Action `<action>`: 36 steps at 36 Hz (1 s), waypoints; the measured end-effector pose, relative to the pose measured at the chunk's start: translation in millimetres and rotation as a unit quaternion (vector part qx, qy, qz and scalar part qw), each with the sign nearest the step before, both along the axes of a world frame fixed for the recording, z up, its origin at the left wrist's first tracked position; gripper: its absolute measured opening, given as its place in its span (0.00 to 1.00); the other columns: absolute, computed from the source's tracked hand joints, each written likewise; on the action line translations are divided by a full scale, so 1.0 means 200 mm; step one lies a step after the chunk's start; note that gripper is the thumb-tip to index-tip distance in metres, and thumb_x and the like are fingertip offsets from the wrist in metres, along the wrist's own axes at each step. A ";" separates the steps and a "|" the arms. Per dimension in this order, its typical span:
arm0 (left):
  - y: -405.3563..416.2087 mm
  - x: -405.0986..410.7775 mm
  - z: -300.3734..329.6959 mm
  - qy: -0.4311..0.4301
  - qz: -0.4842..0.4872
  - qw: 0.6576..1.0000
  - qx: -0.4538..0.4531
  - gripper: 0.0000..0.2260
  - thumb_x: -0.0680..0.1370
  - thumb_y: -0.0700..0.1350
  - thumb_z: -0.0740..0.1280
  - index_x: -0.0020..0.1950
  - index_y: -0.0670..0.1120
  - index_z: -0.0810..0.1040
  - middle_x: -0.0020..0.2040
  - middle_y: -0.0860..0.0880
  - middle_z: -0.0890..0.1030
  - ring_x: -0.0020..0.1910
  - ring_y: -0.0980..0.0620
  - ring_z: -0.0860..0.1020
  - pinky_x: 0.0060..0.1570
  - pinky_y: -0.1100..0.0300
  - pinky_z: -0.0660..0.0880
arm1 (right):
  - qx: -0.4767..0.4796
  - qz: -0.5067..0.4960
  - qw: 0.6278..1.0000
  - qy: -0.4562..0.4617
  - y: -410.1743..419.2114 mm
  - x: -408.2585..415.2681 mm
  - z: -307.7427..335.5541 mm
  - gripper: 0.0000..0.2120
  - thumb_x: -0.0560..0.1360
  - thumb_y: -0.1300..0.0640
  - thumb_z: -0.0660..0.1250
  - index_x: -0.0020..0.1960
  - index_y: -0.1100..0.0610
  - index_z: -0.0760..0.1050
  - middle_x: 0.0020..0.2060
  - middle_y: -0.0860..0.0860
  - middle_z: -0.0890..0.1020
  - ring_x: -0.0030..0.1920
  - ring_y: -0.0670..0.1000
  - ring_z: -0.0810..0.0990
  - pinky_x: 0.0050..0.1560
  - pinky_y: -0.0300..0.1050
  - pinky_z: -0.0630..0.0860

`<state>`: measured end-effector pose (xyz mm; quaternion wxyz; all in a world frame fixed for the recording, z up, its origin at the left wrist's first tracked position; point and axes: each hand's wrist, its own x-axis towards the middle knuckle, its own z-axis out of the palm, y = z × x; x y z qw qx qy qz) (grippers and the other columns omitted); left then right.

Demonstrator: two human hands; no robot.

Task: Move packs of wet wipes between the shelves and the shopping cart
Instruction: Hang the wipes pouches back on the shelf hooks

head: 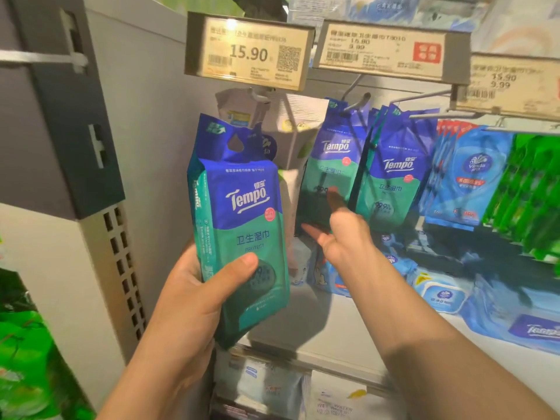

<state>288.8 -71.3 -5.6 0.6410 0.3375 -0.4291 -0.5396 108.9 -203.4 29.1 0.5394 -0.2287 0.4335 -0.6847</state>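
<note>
Holding one Tempo pack (pixel 242 237), left hand (pixel 194 301) wrapped round it; right hand (pixel 342 234) spread, reaching hanging packs (pixel 360 174) just ahead; cart unseen.

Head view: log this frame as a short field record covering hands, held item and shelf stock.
left hand: grips Tempo wet wipes pack, upright, by its lower part
right hand: open, reaching toward hanging Tempo packs
hook status: held pack is off the hooks
price tag above: 15.90
neighbours: blue Vinda packs, green packs
</note>
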 end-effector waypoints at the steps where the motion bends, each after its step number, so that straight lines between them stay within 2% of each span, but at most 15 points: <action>1: 0.00 0.00 0.00 0.002 -0.003 1.000 -0.002 0.20 0.67 0.40 0.75 0.59 0.49 0.81 0.56 0.44 0.86 0.53 0.42 0.85 0.51 0.47 0.84 | 0.000 0.002 1.000 -0.007 -0.01 0.00 0.00 0.10 0.79 0.54 0.71 0.46 0.57 0.72 0.42 0.50 0.76 0.41 0.54 0.78 0.52 0.62 0.82; 3: 0.00 0.00 -0.01 0.008 -0.004 1.000 -0.001 0.19 0.68 0.43 0.74 0.59 0.49 0.82 0.56 0.44 0.86 0.54 0.41 0.85 0.51 0.46 0.83 | -0.003 0.010 1.000 -0.012 -0.03 0.00 -0.02 0.09 0.78 0.54 0.72 0.47 0.57 0.74 0.44 0.53 0.81 0.42 0.55 0.81 0.51 0.62 0.82; 6: 0.01 0.01 -0.01 0.006 -0.011 1.000 -0.005 0.23 0.65 0.45 0.78 0.60 0.49 0.82 0.57 0.43 0.86 0.55 0.40 0.85 0.52 0.44 0.82 | 0.006 0.015 1.000 -0.002 -0.06 0.00 -0.06 0.11 0.77 0.52 0.73 0.51 0.58 0.76 0.50 0.58 0.83 0.48 0.59 0.83 0.51 0.62 0.82; 10: 0.02 0.02 -0.01 0.006 -0.008 1.000 -0.008 0.27 0.61 0.49 0.78 0.60 0.49 0.82 0.58 0.43 0.86 0.56 0.40 0.85 0.56 0.42 0.80 | 0.015 0.001 1.000 0.014 -0.10 -0.02 -0.11 0.19 0.74 0.49 0.75 0.58 0.58 0.76 0.57 0.58 0.83 0.57 0.61 0.83 0.59 0.64 0.80; 14: 0.04 0.02 0.00 0.000 -0.008 1.000 -0.008 0.25 0.63 0.47 0.79 0.60 0.51 0.82 0.57 0.44 0.86 0.54 0.43 0.85 0.48 0.48 0.83 | 0.030 -0.013 0.999 0.010 -0.10 -0.03 -0.14 0.24 0.75 0.48 0.75 0.65 0.58 0.74 0.62 0.54 0.81 0.61 0.58 0.81 0.57 0.54 0.78; 16: 0.04 0.02 0.00 -0.001 -0.007 1.000 -0.008 0.25 0.64 0.46 0.79 0.60 0.51 0.82 0.57 0.45 0.86 0.54 0.43 0.85 0.49 0.48 0.82 | 0.034 -0.017 0.999 0.002 -0.10 -0.04 -0.16 0.26 0.75 0.49 0.75 0.68 0.58 0.73 0.63 0.54 0.81 0.60 0.58 0.82 0.55 0.51 0.80; 18: 0.05 0.02 0.01 -0.002 -0.009 1.000 -0.009 0.25 0.63 0.46 0.79 0.60 0.51 0.82 0.57 0.45 0.86 0.55 0.43 0.85 0.50 0.47 0.82 | 0.031 -0.024 0.999 -0.004 -0.07 -0.05 -0.18 0.20 0.77 0.55 0.74 0.66 0.60 0.75 0.59 0.55 0.83 0.54 0.56 0.85 0.46 0.47 0.82; 19: 0.06 0.02 0.01 0.001 -0.011 1.000 -0.010 0.25 0.64 0.45 0.78 0.61 0.51 0.81 0.57 0.45 0.86 0.54 0.43 0.85 0.50 0.47 0.82 | 0.026 -0.025 0.999 -0.004 -0.05 -0.05 -0.18 0.16 0.77 0.57 0.73 0.63 0.61 0.76 0.54 0.55 0.84 0.46 0.53 0.85 0.39 0.43 0.82; 21: 0.06 0.02 0.01 0.012 -0.014 1.000 -0.010 0.22 0.67 0.43 0.75 0.61 0.50 0.81 0.56 0.45 0.86 0.53 0.43 0.86 0.47 0.50 0.84 | 0.026 -0.029 0.999 0.001 -0.01 -0.06 -0.19 0.10 0.78 0.61 0.71 0.57 0.61 0.77 0.42 0.53 0.82 0.30 0.47 0.81 0.28 0.38 0.76; 22: 0.07 0.01 0.01 0.019 -0.016 1.000 -0.009 0.22 0.67 0.43 0.73 0.62 0.50 0.80 0.56 0.44 0.86 0.53 0.44 0.86 0.46 0.51 0.84 | 0.028 -0.028 0.999 0.002 0.01 -0.06 -0.19 0.08 0.78 0.62 0.70 0.56 0.61 0.77 0.40 0.54 0.81 0.28 0.46 0.79 0.27 0.37 0.75; 26: 0.09 0.00 0.02 0.037 -0.033 0.999 -0.010 0.20 0.68 0.44 0.72 0.60 0.50 0.81 0.55 0.44 0.86 0.50 0.45 0.86 0.41 0.53 0.84 | 0.024 -0.014 1.000 -0.001 0.10 -0.06 -0.22 0.07 0.78 0.63 0.69 0.55 0.61 0.77 0.44 0.57 0.80 0.36 0.49 0.79 0.40 0.41 0.78; 28: 0.10 -0.01 0.03 0.047 -0.044 0.998 -0.007 0.20 0.69 0.46 0.71 0.61 0.50 0.80 0.55 0.44 0.86 0.49 0.45 0.86 0.40 0.53 0.84 | 0.017 -0.004 1.000 0.007 0.15 -0.07 -0.24 0.02 0.78 0.62 0.69 0.50 0.58 0.77 0.44 0.58 0.77 0.38 0.51 0.76 0.42 0.44 0.76; 30: 0.10 -0.02 0.04 0.053 -0.058 0.997 -0.006 0.20 0.69 0.47 0.70 0.61 0.50 0.80 0.56 0.43 0.86 0.50 0.44 0.86 0.40 0.53 0.83 | 0.017 -0.002 1.000 0.024 0.21 -0.08 -0.26 0.04 0.79 0.61 0.68 0.45 0.57 0.75 0.42 0.58 0.74 0.38 0.52 0.75 0.45 0.48 0.75; 33: 0.11 -0.04 0.05 0.061 -0.075 0.995 -0.004 0.18 0.70 0.47 0.70 0.59 0.50 0.82 0.55 0.42 0.86 0.48 0.43 0.86 0.40 0.51 0.84 | -0.015 0.021 0.998 0.062 0.31 -0.09 -0.30 0.03 0.78 0.59 0.67 0.49 0.56 0.73 0.42 0.58 0.73 0.40 0.56 0.74 0.44 0.50 0.74; 36: 0.12 -0.07 0.05 0.077 -0.084 0.994 0.001 0.16 0.69 0.47 0.69 0.56 0.50 0.84 0.55 0.41 0.86 0.47 0.43 0.86 0.41 0.51 0.84 | -0.021 0.016 0.994 0.104 0.41 -0.11 -0.33 0.07 0.80 0.56 0.67 0.53 0.60 0.78 0.45 0.60 0.78 0.44 0.58 0.77 0.47 0.55 0.76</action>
